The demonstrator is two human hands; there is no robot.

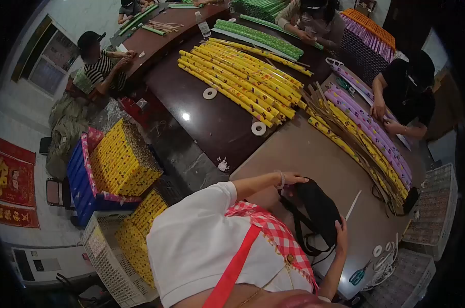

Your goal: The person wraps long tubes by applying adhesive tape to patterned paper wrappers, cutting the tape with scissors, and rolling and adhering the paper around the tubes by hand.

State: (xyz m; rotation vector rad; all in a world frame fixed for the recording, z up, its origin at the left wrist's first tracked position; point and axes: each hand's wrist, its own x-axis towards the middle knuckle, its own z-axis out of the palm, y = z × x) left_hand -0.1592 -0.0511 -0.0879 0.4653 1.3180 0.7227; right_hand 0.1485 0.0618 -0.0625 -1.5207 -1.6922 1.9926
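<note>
A black fabric bag with dangling straps [317,209] is held in front of my red checkered apron, over the brown tabletop. My left hand [293,178] grips its far upper end, with the fingertips at the fabric edge. On the near right side, my right hand [341,234] holds the lower end, its fingers partly behind the bag. A thin white strip [353,204] lies on the table just beyond the right hand. Teal-handled scissors [360,273] lie nearer the table's right edge, beside a roll of white tape [377,251].
Yellow rolled tubes [243,77] are piled across the dark table, with tape rolls [209,93] alongside. Purple rolls [368,128] and brown strips lie to the right near a co-worker [407,92]. Crates of yellow rolls [124,159] stand at left. Several other people sit around the tables.
</note>
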